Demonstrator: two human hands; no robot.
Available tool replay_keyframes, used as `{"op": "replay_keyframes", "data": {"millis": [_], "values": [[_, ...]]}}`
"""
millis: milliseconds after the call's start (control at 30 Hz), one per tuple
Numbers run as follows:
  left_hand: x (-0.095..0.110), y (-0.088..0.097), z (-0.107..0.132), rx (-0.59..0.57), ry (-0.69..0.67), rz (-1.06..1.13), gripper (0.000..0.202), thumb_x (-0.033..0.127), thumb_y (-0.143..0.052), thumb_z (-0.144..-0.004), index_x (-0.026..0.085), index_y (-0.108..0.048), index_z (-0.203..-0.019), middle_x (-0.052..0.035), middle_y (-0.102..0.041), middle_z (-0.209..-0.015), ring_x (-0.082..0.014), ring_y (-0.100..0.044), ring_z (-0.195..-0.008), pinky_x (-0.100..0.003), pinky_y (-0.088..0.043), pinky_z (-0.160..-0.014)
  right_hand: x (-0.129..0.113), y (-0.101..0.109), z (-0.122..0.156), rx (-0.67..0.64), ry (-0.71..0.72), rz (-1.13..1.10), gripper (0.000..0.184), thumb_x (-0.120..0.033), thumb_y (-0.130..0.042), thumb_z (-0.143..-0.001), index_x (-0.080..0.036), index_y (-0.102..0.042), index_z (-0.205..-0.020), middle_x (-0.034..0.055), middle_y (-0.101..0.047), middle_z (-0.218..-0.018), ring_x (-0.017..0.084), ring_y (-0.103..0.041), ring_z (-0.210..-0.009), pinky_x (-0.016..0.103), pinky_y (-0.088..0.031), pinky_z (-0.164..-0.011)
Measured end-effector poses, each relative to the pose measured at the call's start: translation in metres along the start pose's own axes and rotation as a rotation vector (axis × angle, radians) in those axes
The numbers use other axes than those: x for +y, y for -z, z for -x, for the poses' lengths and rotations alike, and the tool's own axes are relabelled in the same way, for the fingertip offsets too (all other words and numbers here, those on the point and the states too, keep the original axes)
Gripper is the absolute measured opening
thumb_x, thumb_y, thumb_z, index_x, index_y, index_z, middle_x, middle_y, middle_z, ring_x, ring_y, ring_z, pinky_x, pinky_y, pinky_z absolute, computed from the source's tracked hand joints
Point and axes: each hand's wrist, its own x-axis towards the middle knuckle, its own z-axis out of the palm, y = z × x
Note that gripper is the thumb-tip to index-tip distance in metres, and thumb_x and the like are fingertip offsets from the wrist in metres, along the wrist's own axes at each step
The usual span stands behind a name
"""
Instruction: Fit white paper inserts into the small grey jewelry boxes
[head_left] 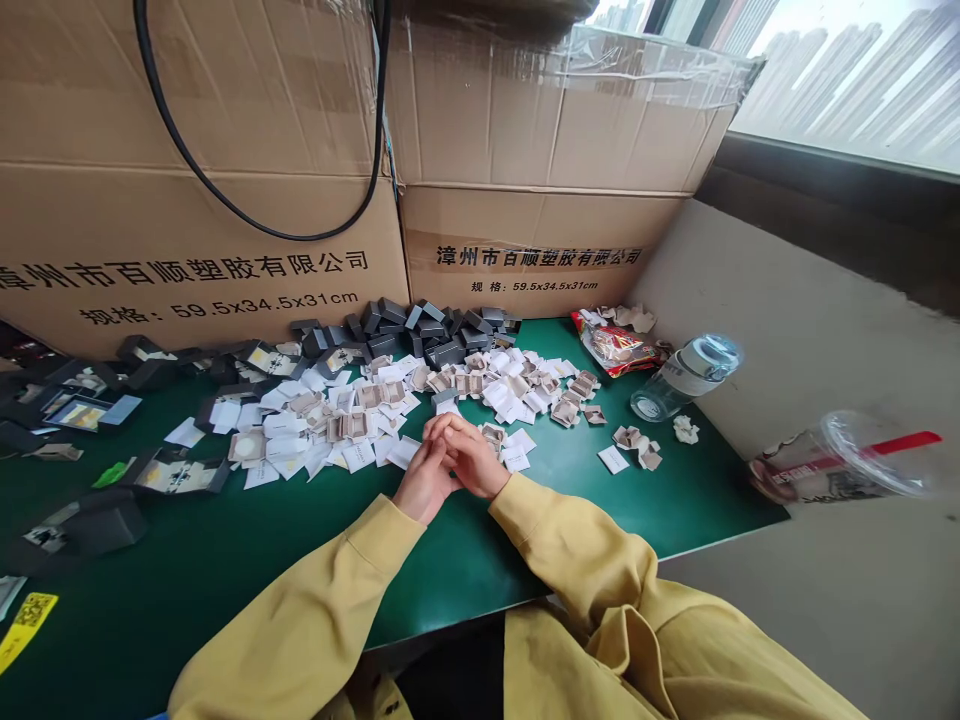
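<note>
**Hands clasped at the card pile**

Far left of the desk [225, 560]: open dark boxes [79, 412], yellow label [26, 618] at the near edge. Behind: two cartons [187, 130], with a black cable [300, 238] looped across. Moving right: white cards [289, 425] mixed with beige inserts [352, 425], backed by grey box shells [427, 330].

Centre: left hand [421, 485] and right hand [474, 458] pressed together, fingers clenched into each other, nothing visible between them. Just beside the right hand: nearest insert [493, 435] and nearest card [517, 457], both on the desk, neither held.

Judging the cards light, thin, flat-lying, a bit slippery: best slid, then pinched at an edge. Judging the inserts light, soft, crushable: best taken gently by opposite side walls.

Further right: snack packet [615, 345], bottle [686, 375] on its side, then a lidded cup [840, 465] with a red straw, on the pale surface off the desk.
</note>
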Motion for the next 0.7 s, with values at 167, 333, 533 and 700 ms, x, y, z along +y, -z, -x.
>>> {"op": "replay_keyframes", "data": {"millis": [167, 333, 533, 700], "values": [[-0.014, -0.007, 0.000, 0.118, -0.198, -0.053, 0.025, 0.035, -0.065, -0.073, 0.022, -0.058, -0.093, -0.0052, -0.060, -0.099, -0.0222, -0.054, -0.101, -0.031, -0.048, -0.074, -0.001, -0.003, 0.003, -0.033, 0.083, 0.140, 0.023, -0.037, -0.054, -0.079, -0.018, -0.059, -0.068, 0.0046, -0.060, -0.083, 0.017, -0.052, -0.083, 0.030, -0.040, -0.082], [-0.011, -0.006, -0.002, 0.087, -0.092, 0.039, 0.022, 0.033, -0.064, -0.074, 0.020, -0.057, -0.091, -0.0032, -0.061, -0.095, -0.0215, -0.055, -0.100, -0.032, -0.047, -0.079, -0.001, 0.004, -0.001, -0.029, 0.011, 0.071, 0.023, -0.038, -0.056, -0.076, -0.018, -0.060, -0.066, 0.0043, -0.060, -0.076, 0.016, -0.054, -0.076, 0.029, -0.043, -0.075], [-0.008, 0.000, -0.003, -0.085, 0.039, 0.125, 0.024, 0.039, -0.052, -0.081, 0.020, -0.057, -0.095, -0.0056, -0.059, -0.100, -0.0240, -0.051, -0.106, -0.038, -0.047, -0.080, -0.007, 0.011, -0.004, 0.045, -0.004, -0.045, 0.019, -0.034, -0.054, -0.078, -0.017, -0.060, -0.071, 0.0021, -0.057, -0.073, 0.008, -0.041, -0.054, 0.020, -0.034, -0.049], [-0.011, 0.003, -0.001, -0.050, 0.054, 0.019, 0.027, 0.040, -0.048, -0.083, 0.024, -0.053, -0.104, -0.0048, -0.057, -0.110, -0.0233, -0.051, -0.107, -0.040, -0.047, -0.081, -0.011, 0.008, -0.001, -0.019, 0.043, 0.021, 0.020, -0.033, -0.053, -0.080, -0.016, -0.062, -0.072, 0.0044, -0.058, -0.081, 0.014, -0.052, -0.075, 0.026, -0.041, -0.067]]}}
